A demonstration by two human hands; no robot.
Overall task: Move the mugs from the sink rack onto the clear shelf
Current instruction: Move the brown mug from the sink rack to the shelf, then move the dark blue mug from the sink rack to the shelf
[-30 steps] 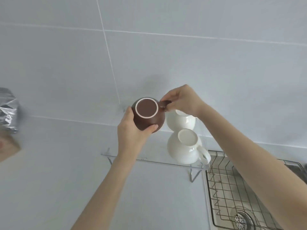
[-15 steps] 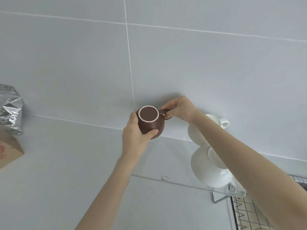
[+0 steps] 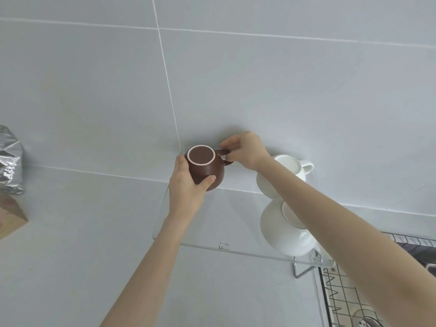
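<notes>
A brown mug [image 3: 205, 167] is upside down at the back left corner of the clear shelf [image 3: 212, 234], its white-ringed base facing up. My left hand [image 3: 188, 185] wraps its body from the left and front. My right hand [image 3: 243, 149] pinches its handle on the right. Two white mugs stand upside down on the shelf's right side: one at the back [image 3: 285, 171] by the wall, one in front [image 3: 283, 234]. My right forearm crosses over both. Whether the brown mug touches the shelf I cannot tell.
The wire sink rack [image 3: 342, 300] and the drain lie at the lower right, under the shelf's metal leg [image 3: 300, 271]. A silver foil bag [image 3: 10, 161] and a brown paper bag [image 3: 9, 218] stand at the far left on the white counter. A tiled wall is right behind the shelf.
The view has shifted closer and to the left, so the shelf looks larger. Both hands kept hold of the brown mug and carried it back toward the wall, at the shelf's back left.
</notes>
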